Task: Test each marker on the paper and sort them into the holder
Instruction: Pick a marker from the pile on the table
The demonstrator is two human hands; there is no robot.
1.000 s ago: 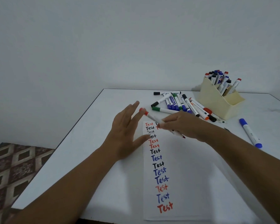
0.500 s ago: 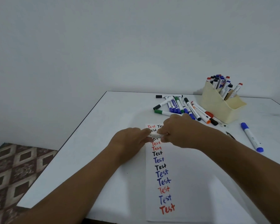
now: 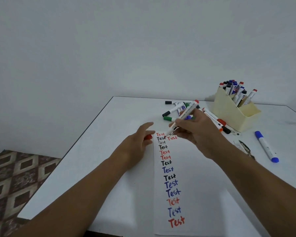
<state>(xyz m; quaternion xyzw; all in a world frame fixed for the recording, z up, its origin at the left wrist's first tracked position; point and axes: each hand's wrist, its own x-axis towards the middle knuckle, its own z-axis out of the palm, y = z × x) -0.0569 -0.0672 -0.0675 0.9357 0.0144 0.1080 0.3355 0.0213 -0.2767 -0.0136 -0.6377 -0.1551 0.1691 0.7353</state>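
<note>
We seem to be in a plain room of a home or small office. A bare white wall [image 3: 143,45] fills everything toward twelve o'clock, a white table [image 3: 109,151] stands against it, and at eight o'clock a patterned brown-and-cream tiled floor [image 3: 15,182] shows. A cream holder [image 3: 229,115] of markers at two o'clock suggests desk work.

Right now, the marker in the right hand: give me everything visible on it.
The marker has a white barrel with dark print along it and a red rear end; it looks like plastic. It is uncapped. It slants down to the left, tip at the top of the paper beside the written "Test" words. The right hand grips its lower barrel. The left hand holds a red cap.
</note>
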